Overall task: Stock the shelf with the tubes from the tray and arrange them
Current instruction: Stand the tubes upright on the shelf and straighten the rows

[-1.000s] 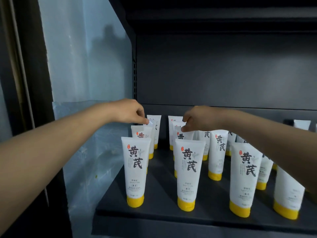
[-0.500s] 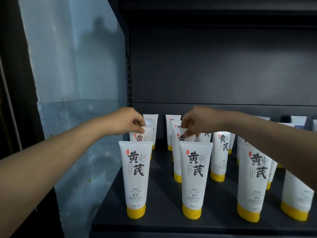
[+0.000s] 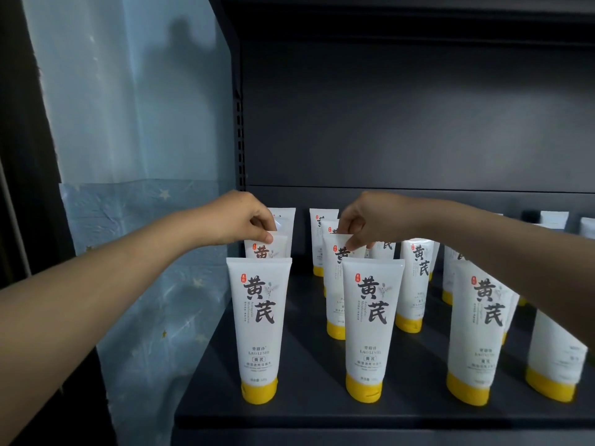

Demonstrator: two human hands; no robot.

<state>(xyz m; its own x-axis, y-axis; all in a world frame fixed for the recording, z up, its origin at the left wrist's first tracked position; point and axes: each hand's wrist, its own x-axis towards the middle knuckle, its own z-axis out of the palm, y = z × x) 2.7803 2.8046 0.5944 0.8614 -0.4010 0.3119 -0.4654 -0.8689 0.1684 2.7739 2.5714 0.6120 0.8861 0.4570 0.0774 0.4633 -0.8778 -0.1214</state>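
White plastic tubes with yellow caps, all standing cap-down in loose rows on the dark shelf [image 3: 315, 375]. Two matter now: the second-row left tube [image 3: 275, 249], tucked right behind the front left tube [image 3: 257, 317], and the second-row middle tube [image 3: 333, 284], just behind the front middle tube [image 3: 370, 323]. I have the left hand [image 3: 238, 220] pinching the flat top seam of the first between thumb and forefinger. The right hand [image 3: 373, 217] pinches the top seam of the second the same way, other fingers curled. Tray not in view.

Handling, my guess: light, soft-walled, smooth skin, likely to slip if squeezed mid-body. The narrow cap is the base, so they tip easily. The crimped top seam looks the stiffest hold, as taken now.

Room: plenty of free height above the tubes, back panel [image 3: 386, 123] well behind. Neighbours sit close to both held tubes, so I'd lift straight up or nudge slowly. Left side is bounded by the slotted post [image 3: 239, 140] and blue sheet [image 3: 145, 252]. Front row stands near the front lip; a knocked tube could drop off.
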